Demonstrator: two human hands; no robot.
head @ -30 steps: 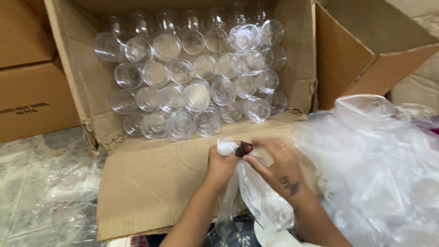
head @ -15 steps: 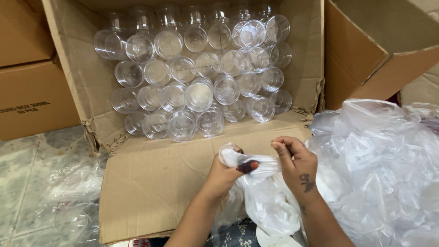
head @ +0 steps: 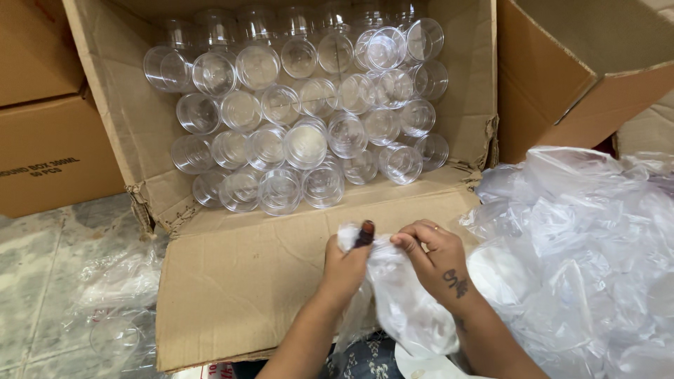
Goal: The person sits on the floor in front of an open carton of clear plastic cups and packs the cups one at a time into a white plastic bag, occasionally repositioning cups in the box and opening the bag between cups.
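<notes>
Over the near flap of the open cardboard box, both hands work at a clear plastic bag. Left hand is closed, pinching the bag's bunched top with a dark-painted thumbnail uppermost. Right hand is also closed, fingertips gripping the same gathered edge just beside the left, so the two hands nearly touch. The bag hangs down between the forearms toward the near edge of the view.

Far of the hands, the box lies on its side, its mouth filled with stacked clear round containers; the lowest ones sit at the fold of the flap. Bare cardboard lies left of the hands out to the flap's left edge. A heap of loose plastic bags crowds close on the right. Another brown box stands far left.
</notes>
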